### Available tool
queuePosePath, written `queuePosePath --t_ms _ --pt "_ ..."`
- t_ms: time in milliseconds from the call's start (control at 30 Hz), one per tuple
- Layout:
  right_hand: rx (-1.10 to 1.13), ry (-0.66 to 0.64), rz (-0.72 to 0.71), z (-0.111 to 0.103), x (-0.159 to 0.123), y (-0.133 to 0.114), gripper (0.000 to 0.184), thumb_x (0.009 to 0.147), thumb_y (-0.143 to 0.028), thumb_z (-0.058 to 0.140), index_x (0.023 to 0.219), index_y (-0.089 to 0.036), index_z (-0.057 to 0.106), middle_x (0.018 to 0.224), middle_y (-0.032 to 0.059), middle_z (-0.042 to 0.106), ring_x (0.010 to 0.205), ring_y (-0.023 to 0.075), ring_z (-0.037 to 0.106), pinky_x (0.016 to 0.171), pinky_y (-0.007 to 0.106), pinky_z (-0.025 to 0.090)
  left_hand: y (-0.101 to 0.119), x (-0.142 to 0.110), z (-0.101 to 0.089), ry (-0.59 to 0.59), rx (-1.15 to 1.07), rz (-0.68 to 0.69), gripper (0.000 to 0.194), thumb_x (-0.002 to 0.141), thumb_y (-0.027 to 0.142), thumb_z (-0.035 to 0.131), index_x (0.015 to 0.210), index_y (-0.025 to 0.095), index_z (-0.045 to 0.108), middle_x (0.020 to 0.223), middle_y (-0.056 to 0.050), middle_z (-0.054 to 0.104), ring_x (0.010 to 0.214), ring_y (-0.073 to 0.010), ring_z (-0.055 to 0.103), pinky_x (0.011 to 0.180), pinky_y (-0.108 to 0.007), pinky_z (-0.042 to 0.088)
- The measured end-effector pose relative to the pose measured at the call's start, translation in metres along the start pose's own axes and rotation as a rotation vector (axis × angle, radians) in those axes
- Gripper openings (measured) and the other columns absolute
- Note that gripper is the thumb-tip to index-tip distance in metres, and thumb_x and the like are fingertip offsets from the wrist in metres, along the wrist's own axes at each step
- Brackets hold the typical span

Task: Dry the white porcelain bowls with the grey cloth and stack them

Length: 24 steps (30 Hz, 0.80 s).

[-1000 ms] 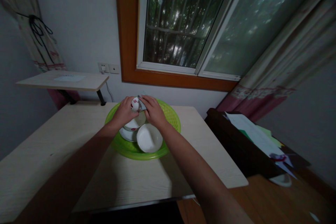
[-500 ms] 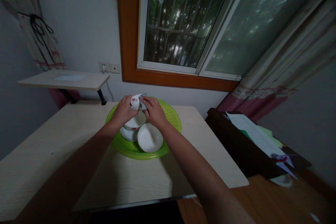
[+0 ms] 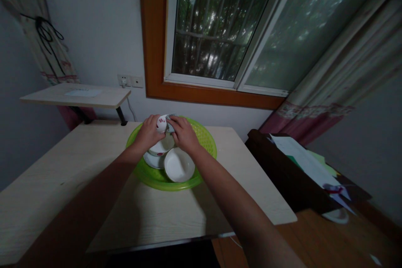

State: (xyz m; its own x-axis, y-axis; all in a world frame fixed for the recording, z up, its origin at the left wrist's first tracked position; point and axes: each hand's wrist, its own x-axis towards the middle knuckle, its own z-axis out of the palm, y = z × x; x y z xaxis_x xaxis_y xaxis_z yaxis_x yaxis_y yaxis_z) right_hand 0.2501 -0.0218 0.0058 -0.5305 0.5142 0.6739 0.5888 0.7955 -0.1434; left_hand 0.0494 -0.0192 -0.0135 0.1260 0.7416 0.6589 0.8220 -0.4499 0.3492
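My left hand [image 3: 149, 133] is closed on a white bowl [image 3: 161, 124] with a red pattern, tipped so that its outside faces me. A greyish cloth [image 3: 171, 124] is pinched in my right hand [image 3: 183, 132] and pressed to the bowl's right side. Both hands are above a green plastic basket [image 3: 205, 136]. Under them in the basket, a white bowl [image 3: 163, 146] sits on a white plate [image 3: 153, 161], partly hidden by my fingers. Another white bowl [image 3: 179, 165] stands upright at the basket's near side.
The basket rests on a pale wooden table [image 3: 169, 213]. A raised shelf [image 3: 78, 95] with a paper on it stands at the back left. Wall sockets [image 3: 130, 81] and a window [image 3: 213, 29] are behind. Right of the table, papers [image 3: 301, 159] lie on a dark brown piece of furniture.
The bowl in my left hand has tilted slightly, and the cloth in my right hand has shifted a little against it. The bowls and plate in the basket stay put.
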Motion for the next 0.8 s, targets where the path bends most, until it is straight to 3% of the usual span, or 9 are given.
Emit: queuePosePath --t_ms 233,500,700,800 --pt "-0.022 0.065 0.157 0.002 0.0 0.014 0.054 0.087 -0.009 0.052 0.14 -0.019 0.057 0.139 0.0131 0.056 0.127 0.0284 0.049 0.112 0.049 0.043 0.006 0.0 -0.004 0.003 -0.006 -0.038 0.058 0.069 0.022 0.074 0.122 0.021 0.05 0.114 -0.01 0.058 0.111 -0.0293 0.058 0.097 -0.043 0.048" --pt "-0.035 -0.03 -0.009 -0.001 0.001 -0.002 0.058 0.087 -0.011 0.057 0.143 -0.023 0.054 0.144 0.01 0.054 0.13 0.0282 0.046 0.113 0.048 0.041 0.002 0.001 0.0 0.036 -0.021 -0.031 0.054 0.071 0.023 0.073 0.119 0.021 0.05 0.111 -0.009 0.058 0.107 -0.0282 0.059 0.096 -0.043 0.05" --pt "-0.064 0.023 0.143 0.0 0.0 0.006 0.055 0.087 -0.01 0.056 0.141 -0.019 0.056 0.14 0.0132 0.056 0.126 0.0289 0.048 0.111 0.048 0.043 -0.002 0.001 0.002 0.053 -0.018 -0.049 0.061 0.07 0.025 0.076 0.123 0.02 0.048 0.115 -0.01 0.057 0.109 -0.0283 0.059 0.097 -0.043 0.049" --pt "-0.038 0.018 0.11 0.003 -0.001 0.01 0.057 0.086 -0.009 0.055 0.142 -0.018 0.055 0.141 0.0137 0.054 0.128 0.0277 0.047 0.113 0.047 0.042 -0.003 0.001 0.003 0.052 -0.009 -0.05 0.061 0.07 0.026 0.076 0.123 0.02 0.047 0.115 -0.01 0.057 0.11 -0.0283 0.058 0.098 -0.043 0.049"
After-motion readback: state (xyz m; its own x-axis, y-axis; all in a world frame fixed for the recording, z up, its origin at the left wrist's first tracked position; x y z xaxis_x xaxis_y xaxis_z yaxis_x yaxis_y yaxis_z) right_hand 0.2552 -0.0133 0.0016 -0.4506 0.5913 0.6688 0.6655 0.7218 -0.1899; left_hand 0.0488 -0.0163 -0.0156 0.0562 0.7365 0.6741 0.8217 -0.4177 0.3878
